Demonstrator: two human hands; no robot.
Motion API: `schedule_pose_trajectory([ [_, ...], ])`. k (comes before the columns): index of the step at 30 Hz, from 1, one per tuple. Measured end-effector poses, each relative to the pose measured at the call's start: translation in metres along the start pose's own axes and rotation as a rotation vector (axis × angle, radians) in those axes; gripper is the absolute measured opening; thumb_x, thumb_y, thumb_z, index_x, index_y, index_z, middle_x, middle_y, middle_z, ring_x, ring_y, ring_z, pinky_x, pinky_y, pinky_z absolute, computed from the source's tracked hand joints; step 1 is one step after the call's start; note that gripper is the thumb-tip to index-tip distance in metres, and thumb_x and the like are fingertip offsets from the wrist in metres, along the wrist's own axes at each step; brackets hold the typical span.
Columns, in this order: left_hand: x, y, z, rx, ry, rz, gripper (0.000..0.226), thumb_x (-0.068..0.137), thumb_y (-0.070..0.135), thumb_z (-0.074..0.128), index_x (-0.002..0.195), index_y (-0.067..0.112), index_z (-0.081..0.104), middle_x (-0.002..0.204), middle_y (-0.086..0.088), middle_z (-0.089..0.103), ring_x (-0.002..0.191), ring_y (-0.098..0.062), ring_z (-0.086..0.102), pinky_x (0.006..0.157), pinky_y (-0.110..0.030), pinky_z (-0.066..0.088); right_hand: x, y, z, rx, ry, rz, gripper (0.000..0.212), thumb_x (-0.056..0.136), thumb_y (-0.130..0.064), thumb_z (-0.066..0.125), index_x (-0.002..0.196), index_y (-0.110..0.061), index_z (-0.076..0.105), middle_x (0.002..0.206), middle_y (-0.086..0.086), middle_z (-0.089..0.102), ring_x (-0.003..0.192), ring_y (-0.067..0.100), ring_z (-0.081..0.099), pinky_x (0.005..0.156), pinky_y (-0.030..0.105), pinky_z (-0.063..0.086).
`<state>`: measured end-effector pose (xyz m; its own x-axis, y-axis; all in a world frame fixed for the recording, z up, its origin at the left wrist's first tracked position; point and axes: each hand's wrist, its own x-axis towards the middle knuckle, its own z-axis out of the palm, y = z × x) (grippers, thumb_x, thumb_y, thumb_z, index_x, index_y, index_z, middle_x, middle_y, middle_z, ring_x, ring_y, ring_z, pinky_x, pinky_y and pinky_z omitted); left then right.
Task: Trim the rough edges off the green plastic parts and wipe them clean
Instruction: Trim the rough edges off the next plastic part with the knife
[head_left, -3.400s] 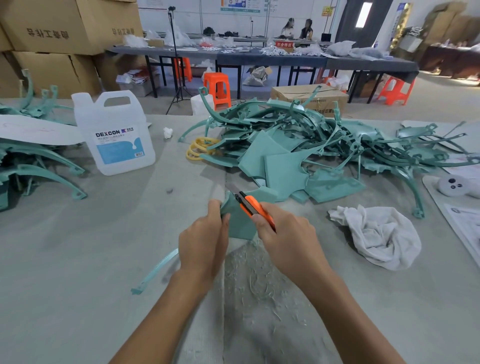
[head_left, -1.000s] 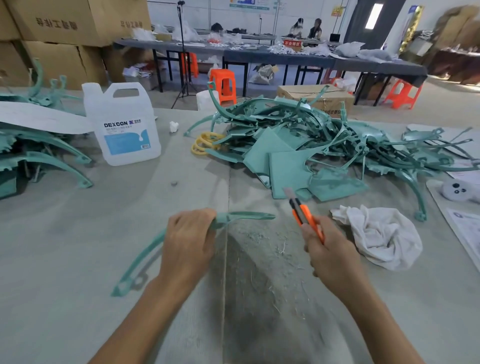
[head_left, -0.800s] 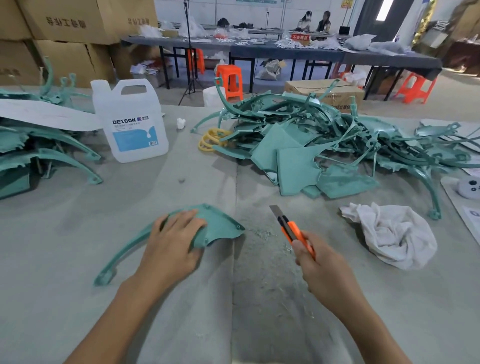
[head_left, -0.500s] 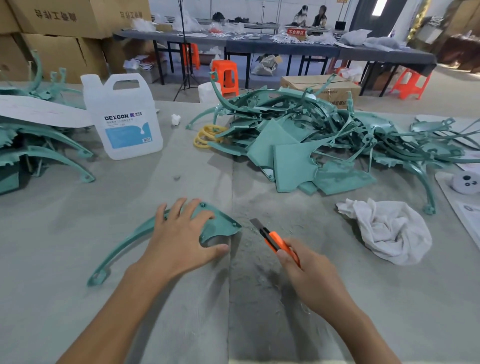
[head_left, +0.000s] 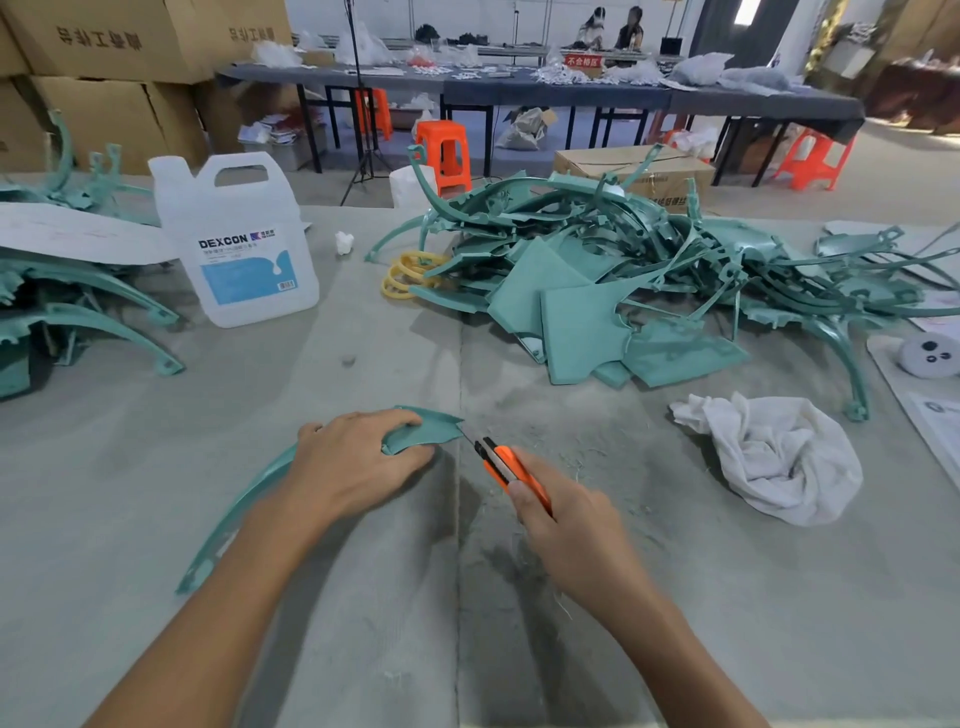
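the left hand (head_left: 358, 462) lies palm down on the grey table (head_left: 130, 467), its fingers curled over the wide end of a curved green plastic part (head_left: 428, 431) and its thumb along the near edge, gripping it against the surface. the part's thin arm runs back under the wrist toward the near left. the right hand (head_left: 566, 525) is wrapped round an orange utility knife (head_left: 501, 462), forefinger on its back, with the blade tip just beside the part's right edge; whether it touches cannot be told. both forearms reach in from the near edge, the hands close but apart. fine shavings (head_left: 566, 447) lie by the knife, and a crumpled white rag (head_left: 774, 457) to the right. farther off sits a tangled pile of green parts (head_left: 623, 280) beside yellow rings (head_left: 402, 275). to the left stands a white dexcon jug (head_left: 234, 244), its contents unclear
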<state>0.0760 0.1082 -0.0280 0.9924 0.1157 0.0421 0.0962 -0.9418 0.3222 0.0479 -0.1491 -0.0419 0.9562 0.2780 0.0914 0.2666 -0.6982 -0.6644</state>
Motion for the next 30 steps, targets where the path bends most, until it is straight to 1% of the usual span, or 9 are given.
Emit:
schedule_pose_trajectory([
  [3, 0.0, -0.001, -0.001, -0.015, 0.004, -0.012, 0.064, 0.071, 0.083, 0.033, 0.123, 0.052, 0.055, 0.128, 0.018, 0.065, 0.119, -0.017, 0.057, 0.097, -0.041, 0.037, 0.002, -0.003, 0.003, -0.015, -0.011, -0.026, 0.036, 0.106, -0.044, 0.043, 0.142, -0.049, 0.043, 0.073, -0.02, 0.055, 0.066, 0.001, 0.052, 0.06, 0.024, 0.037],
  [10, -0.005, 0.0, -0.002, -0.066, -0.02, -0.035, 0.064, 0.069, 0.082, 0.039, 0.122, 0.051, 0.057, 0.127, 0.013, 0.066, 0.117, -0.018, 0.057, 0.099, -0.04, 0.037, 0.009, 0.001, 0.007, -0.042, -0.037, 0.006, 0.038, 0.104, -0.046, 0.044, 0.141, -0.054, 0.037, 0.072, -0.014, 0.061, 0.065, 0.008, 0.057, 0.061, 0.032, 0.045],
  [12, -0.006, 0.0, -0.003, -0.071, -0.034, -0.036, 0.063, 0.069, 0.08, 0.04, 0.122, 0.051, 0.058, 0.128, 0.012, 0.066, 0.117, -0.019, 0.057, 0.1, -0.039, 0.038, 0.016, 0.005, 0.005, -0.103, -0.011, 0.05, 0.038, 0.106, -0.044, 0.042, 0.144, -0.05, 0.043, 0.081, -0.012, 0.064, 0.071, 0.016, 0.055, 0.065, 0.034, 0.041],
  [14, -0.005, -0.001, -0.007, -0.182, -0.05, -0.073, 0.06, 0.069, 0.079, 0.043, 0.12, 0.052, 0.059, 0.126, 0.012, 0.067, 0.114, -0.021, 0.059, 0.101, -0.039, 0.042, 0.022, 0.009, 0.001, -0.116, 0.017, 0.105, 0.037, 0.107, -0.041, 0.041, 0.144, -0.044, 0.047, 0.091, -0.006, 0.068, 0.077, 0.021, 0.056, 0.07, 0.035, 0.043],
  [17, 0.0, -0.006, -0.013, -0.33, -0.049, -0.097, 0.054, 0.069, 0.076, 0.047, 0.115, 0.052, 0.063, 0.121, 0.014, 0.068, 0.111, -0.021, 0.059, 0.1, -0.04, 0.045, 0.024, 0.003, -0.001, -0.045, 0.081, 0.059, 0.037, 0.106, -0.043, 0.041, 0.143, -0.049, 0.042, 0.077, -0.01, 0.066, 0.073, 0.018, 0.063, 0.069, 0.037, 0.05],
  [19, 0.001, -0.006, -0.015, -0.369, -0.052, -0.098, 0.051, 0.071, 0.073, 0.049, 0.113, 0.051, 0.065, 0.121, 0.016, 0.067, 0.113, -0.02, 0.059, 0.102, -0.04, 0.045, 0.02, -0.006, 0.003, 0.037, 0.116, -0.022, 0.039, 0.105, -0.047, 0.042, 0.143, -0.056, 0.035, 0.072, -0.008, 0.065, 0.065, 0.011, 0.06, 0.064, 0.034, 0.049],
  [21, 0.001, -0.007, -0.014, -0.383, -0.053, -0.101, 0.05, 0.071, 0.073, 0.05, 0.113, 0.05, 0.065, 0.122, 0.017, 0.067, 0.115, -0.019, 0.059, 0.103, -0.04, 0.044, 0.018, -0.015, 0.01, 0.076, 0.093, -0.076, 0.041, 0.104, -0.049, 0.042, 0.143, -0.059, 0.032, 0.073, -0.007, 0.066, 0.062, 0.01, 0.059, 0.059, 0.029, 0.047],
  [26, 0.002, -0.004, -0.013, -0.394, -0.052, -0.121, 0.049, 0.072, 0.074, 0.048, 0.113, 0.053, 0.064, 0.122, 0.018, 0.066, 0.114, -0.018, 0.057, 0.102, -0.04, 0.044, 0.026, -0.014, 0.018, 0.03, 0.075, -0.058, 0.042, 0.106, -0.047, 0.041, 0.147, -0.054, 0.034, 0.066, -0.007, 0.059, 0.06, 0.012, 0.057, 0.059, 0.033, 0.047],
  [30, 0.003, -0.002, -0.014, -0.393, -0.05, -0.134, 0.047, 0.073, 0.073, 0.048, 0.112, 0.053, 0.065, 0.118, 0.017, 0.067, 0.111, -0.018, 0.058, 0.099, -0.038, 0.045, 0.032, -0.014, 0.019, 0.05, 0.095, -0.056, 0.04, 0.106, -0.047, 0.041, 0.145, -0.054, 0.038, 0.064, -0.007, 0.058, 0.058, 0.009, 0.055, 0.056, 0.03, 0.043],
])
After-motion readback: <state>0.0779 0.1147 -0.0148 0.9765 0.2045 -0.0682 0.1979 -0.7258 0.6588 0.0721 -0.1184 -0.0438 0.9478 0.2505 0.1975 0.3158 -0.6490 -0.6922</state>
